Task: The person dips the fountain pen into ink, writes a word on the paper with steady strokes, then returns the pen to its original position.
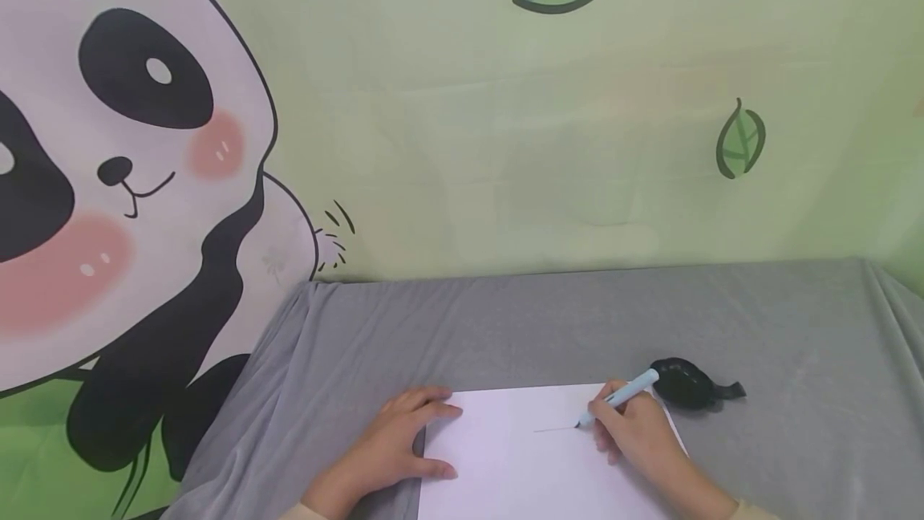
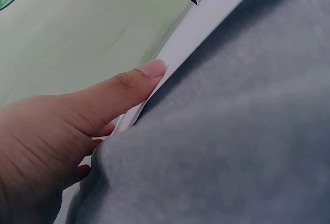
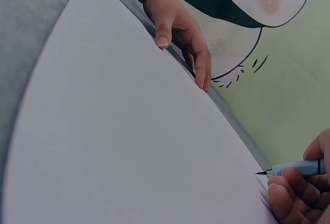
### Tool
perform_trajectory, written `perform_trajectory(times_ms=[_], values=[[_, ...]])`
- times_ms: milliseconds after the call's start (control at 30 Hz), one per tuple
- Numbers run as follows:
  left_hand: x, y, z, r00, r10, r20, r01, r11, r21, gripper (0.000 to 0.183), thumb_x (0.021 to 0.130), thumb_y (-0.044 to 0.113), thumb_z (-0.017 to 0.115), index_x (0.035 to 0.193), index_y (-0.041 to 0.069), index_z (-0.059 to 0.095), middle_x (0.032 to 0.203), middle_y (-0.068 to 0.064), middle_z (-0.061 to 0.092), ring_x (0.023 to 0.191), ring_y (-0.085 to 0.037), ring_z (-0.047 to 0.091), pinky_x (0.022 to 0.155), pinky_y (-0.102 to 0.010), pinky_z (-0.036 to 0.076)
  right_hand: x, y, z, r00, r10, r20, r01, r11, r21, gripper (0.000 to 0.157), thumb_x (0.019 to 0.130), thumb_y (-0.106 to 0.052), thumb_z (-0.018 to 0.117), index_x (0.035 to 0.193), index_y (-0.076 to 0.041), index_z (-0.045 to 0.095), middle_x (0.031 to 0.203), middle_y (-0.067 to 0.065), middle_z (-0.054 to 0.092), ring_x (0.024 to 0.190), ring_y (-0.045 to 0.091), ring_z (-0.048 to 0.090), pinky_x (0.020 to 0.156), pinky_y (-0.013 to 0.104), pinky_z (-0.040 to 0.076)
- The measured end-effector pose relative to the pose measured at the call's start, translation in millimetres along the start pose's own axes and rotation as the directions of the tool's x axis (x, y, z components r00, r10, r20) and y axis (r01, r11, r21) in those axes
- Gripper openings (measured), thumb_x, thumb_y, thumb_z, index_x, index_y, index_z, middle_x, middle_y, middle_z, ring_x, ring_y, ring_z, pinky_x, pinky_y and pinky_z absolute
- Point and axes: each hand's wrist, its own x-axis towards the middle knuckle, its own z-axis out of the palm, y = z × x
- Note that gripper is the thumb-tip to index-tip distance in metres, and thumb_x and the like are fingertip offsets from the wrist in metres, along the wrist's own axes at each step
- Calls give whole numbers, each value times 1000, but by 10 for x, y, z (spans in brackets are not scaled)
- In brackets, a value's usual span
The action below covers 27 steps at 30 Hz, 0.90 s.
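A light blue fountain pen is pinched in my right hand, its dark nib at the surface of the white paper. A thin, nearly level line runs left from the nib across the upper part of the sheet. My left hand rests at the paper's left edge with thumb and fingers spread and touching its margin. In the left wrist view the thumb lies along the paper's edge, the other fingers partly hidden behind the hand.
A glossy black rounded object with a narrow tail lies just beyond the paper's upper right corner, close to the pen's back end. Grey cloth covers the table. Behind it hangs a pale green backdrop printed with a panda and leaves.
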Motion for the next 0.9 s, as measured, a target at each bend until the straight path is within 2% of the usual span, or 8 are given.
perform_trajectory(times_ms=[233, 400, 700, 900], values=[[3, 1, 3, 1000, 0, 8, 0, 1000, 2, 63, 70, 52, 78, 124, 22, 62, 134, -4, 55, 125, -27, 51, 101, -53, 38, 10, 8, -17, 1000, 15, -13, -15, 999, -35, 12, 91, -10, 58, 82, -1, 57, 55, 4, 56, 43, 12, 51, 42, 25, 47], [-1, 6, 0, 1000, 2, -3, -2, 1000, 23, 63, 69, 51, 79, 123, 22, 62, 134, -4, 56, 125, -28, 51, 100, -53, 39, 12, 3, -24, 1000, 19, -12, -19, 1000, -18, 13, 91, -9, 57, 82, 0, 56, 55, 4, 55, 43, 12, 50, 42, 24, 47], [1, 4, 5, 1000, -12, 16, 12, 1000, 10, 64, 70, 54, 77, 124, 23, 61, 135, -4, 55, 126, -28, 51, 101, -53, 39, 17, 0, -31, 999, 35, -7, -35, 999, -17, 12, 91, -8, 56, 82, 0, 55, 54, 4, 54, 42, 13, 50, 42, 24, 47], [-4, 0, 2, 1000, -5, 0, 5, 1000, 9, 64, 70, 54, 77, 124, 23, 62, 134, -4, 56, 125, -28, 51, 100, -53, 39, 19, -15, -23, 999, 43, -24, -43, 999, -2, 11, 91, -8, 56, 84, 0, 55, 55, 5, 55, 43, 14, 52, 43, 24, 47]])
